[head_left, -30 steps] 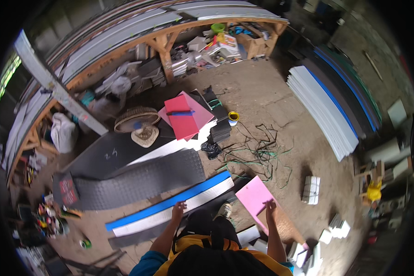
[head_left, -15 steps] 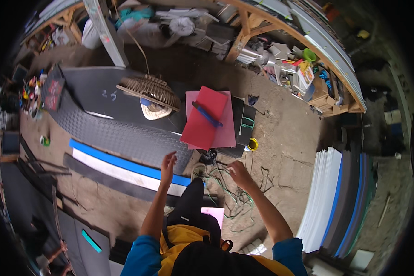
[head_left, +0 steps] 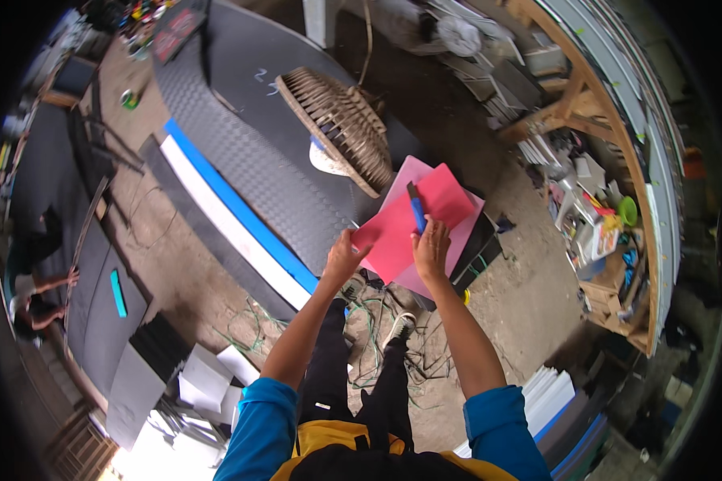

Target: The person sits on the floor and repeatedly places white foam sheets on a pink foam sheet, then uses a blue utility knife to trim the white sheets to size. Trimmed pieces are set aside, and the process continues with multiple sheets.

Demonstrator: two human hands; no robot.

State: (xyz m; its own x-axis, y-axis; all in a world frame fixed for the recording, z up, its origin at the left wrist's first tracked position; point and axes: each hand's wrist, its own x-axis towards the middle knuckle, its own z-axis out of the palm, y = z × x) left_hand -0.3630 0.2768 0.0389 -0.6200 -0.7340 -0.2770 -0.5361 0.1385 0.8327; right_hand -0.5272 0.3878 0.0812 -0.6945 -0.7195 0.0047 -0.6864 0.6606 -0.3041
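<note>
A red sheet (head_left: pixel 445 200) lies askew on a larger pink sheet (head_left: pixel 413 170), at the end of a black work surface. My left hand (head_left: pixel 346 256) grips the near left edge of the red sheet, its fingers curled at the rim. On the red sheet is a slim blue cutter knife (head_left: pixel 416 207) with a dark far end. My right hand (head_left: pixel 431 247) has its fingers closed around the near end of this knife; the palm side is hidden.
A wicker-like caged fan (head_left: pixel 337 128) stands on the black surface (head_left: pixel 257 52). Cords (head_left: pixel 369 321) tangle around my feet. Stacked white, blue and dark sheets (head_left: pixel 537 409) stand at the lower right. Scrap fills a wooden rack (head_left: pixel 578 104). Another person (head_left: pixel 36 284) works at the far left.
Both hands have reached forward to the sheets. The left has taken the red sheet's edge, the right the blue cutter knife. My view has turned, and I have stepped closer.
</note>
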